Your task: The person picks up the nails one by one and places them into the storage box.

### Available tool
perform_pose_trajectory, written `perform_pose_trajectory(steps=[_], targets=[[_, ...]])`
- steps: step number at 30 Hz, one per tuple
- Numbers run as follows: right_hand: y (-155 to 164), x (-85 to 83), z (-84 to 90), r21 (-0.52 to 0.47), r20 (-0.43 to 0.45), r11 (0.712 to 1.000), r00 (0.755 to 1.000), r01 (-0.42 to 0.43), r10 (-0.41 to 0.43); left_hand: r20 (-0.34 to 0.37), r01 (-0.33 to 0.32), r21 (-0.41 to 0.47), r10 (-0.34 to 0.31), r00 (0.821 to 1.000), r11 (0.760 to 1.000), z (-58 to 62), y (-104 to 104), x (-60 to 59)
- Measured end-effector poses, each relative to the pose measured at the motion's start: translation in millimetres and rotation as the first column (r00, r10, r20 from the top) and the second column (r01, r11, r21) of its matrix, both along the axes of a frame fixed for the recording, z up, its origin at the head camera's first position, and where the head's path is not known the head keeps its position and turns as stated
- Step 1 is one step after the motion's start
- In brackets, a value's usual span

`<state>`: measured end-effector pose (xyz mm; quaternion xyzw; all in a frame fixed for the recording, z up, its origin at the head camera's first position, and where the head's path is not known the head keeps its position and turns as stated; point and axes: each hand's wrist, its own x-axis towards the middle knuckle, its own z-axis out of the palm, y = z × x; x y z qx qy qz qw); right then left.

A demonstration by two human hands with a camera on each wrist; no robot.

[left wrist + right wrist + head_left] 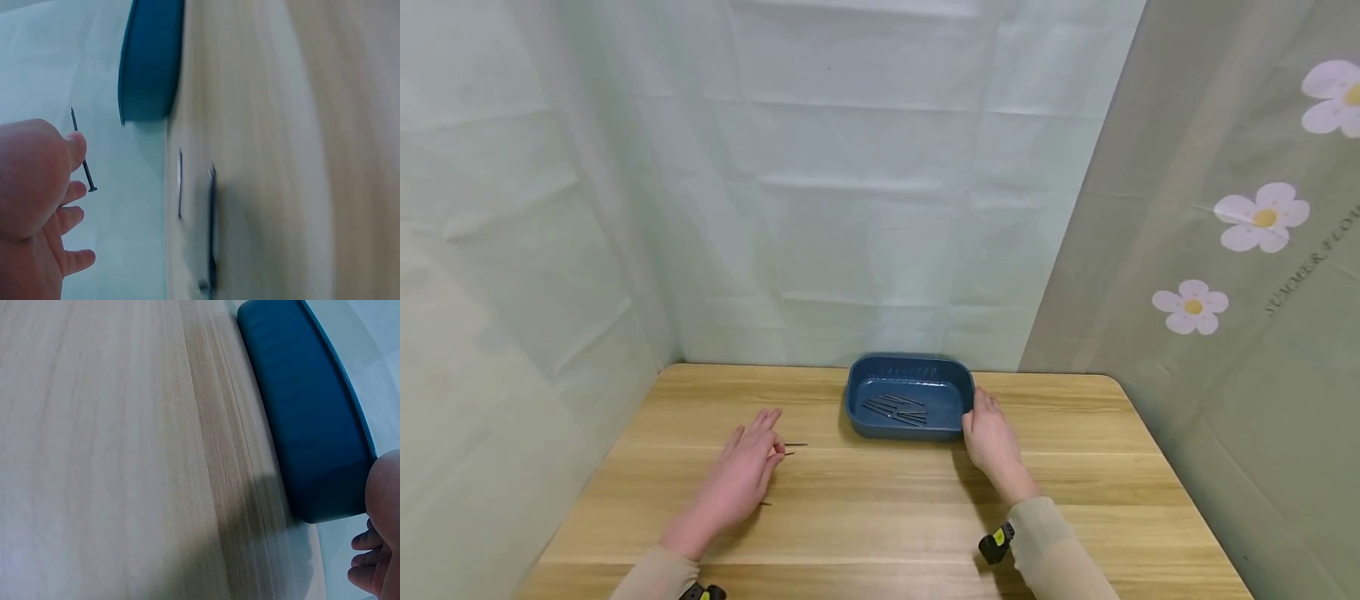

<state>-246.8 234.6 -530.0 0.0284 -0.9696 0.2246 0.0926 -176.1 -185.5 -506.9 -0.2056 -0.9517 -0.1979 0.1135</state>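
My left hand (751, 467) hovers low over the wooden table (887, 508), left of centre. In the left wrist view its thumb and a finger (74, 150) pinch a thin dark nail (82, 151). Two more nails (212, 225) lie on the wood just below it, and one nail (796, 445) shows past the fingertips in the head view. A blue tray (857, 400) stands at the back centre with several nails (897, 408) inside. My right hand (988, 433) rests with straight fingers against the tray's near right corner; the right wrist view shows the tray wall (312, 419) and my fingertips (369, 562).
Pale green sheets hang close behind and on the left of the table, and a flowered curtain (1240, 250) hangs on the right. Bare wood stretches across the front and right of the table. A small nail (765, 503) lies beside my left palm.
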Motion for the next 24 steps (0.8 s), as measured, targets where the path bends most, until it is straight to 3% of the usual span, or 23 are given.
perform_pose_trajectory(steps=[14, 24], targets=[[-1.5, -0.2, 1.3, -0.002, -0.016, 1.0, 1.0, 0.002, -0.002, -0.019, 0.07, 0.047, -0.07, 0.997, 0.996, 13.1, 68.8, -22.7], [-3.1, 0.2, 2.5, -0.018, -0.011, 1.0, 1.0, 0.006, -0.006, 0.01, 0.131, -0.001, -0.131, 0.991, 0.991, 28.3, 123.2, -51.7]])
